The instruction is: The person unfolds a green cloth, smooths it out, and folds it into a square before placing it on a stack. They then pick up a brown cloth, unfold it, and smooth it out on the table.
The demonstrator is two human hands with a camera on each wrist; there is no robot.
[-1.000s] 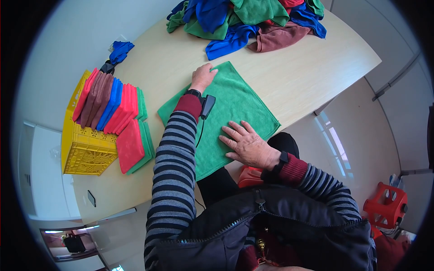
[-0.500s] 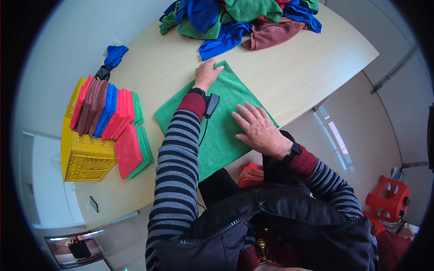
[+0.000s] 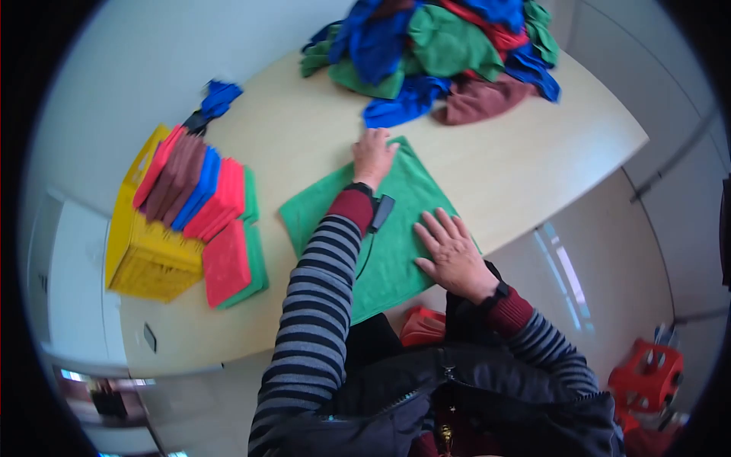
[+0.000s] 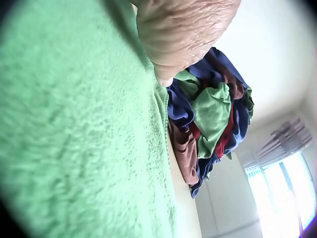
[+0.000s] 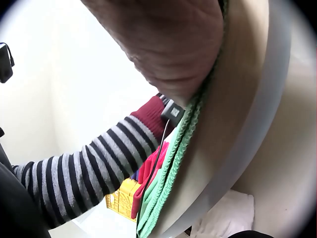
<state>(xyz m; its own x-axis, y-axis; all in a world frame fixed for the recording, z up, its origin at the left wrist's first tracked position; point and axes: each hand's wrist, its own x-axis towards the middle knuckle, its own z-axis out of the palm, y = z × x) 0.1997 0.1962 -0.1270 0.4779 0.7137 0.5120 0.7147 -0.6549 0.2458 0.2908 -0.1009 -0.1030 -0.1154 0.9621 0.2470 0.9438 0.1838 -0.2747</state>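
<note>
A green cloth (image 3: 400,278) lies spread flat on the table, one corner pointing away from the person and its near part reaching the table's edge. My left hand (image 3: 373,158) rests on it close to the far corner, its fingers pointing away. In the left wrist view the thumb (image 4: 166,74) lies at the cloth's hemmed edge. Flat on the cloth near its right corner is my right hand (image 3: 454,259), fingers spread. From the right wrist view, the palm side (image 5: 183,54) presses down at the hem, its fingers out of sight.
At the back of the table (image 3: 563,167) rises a loose heap of cloths (image 3: 457,46) in blue, green, red and brown. Folded cloths (image 3: 198,179) stand on a yellow crate (image 3: 156,251) at left, beside a red folded cloth (image 3: 226,263). A red stool (image 3: 647,373) is on the floor at right.
My right hand has slid over the cloth toward its right corner. The left hand has shifted slightly toward the far corner. The head view has moved a little, so the scene appears lower and further right.
</note>
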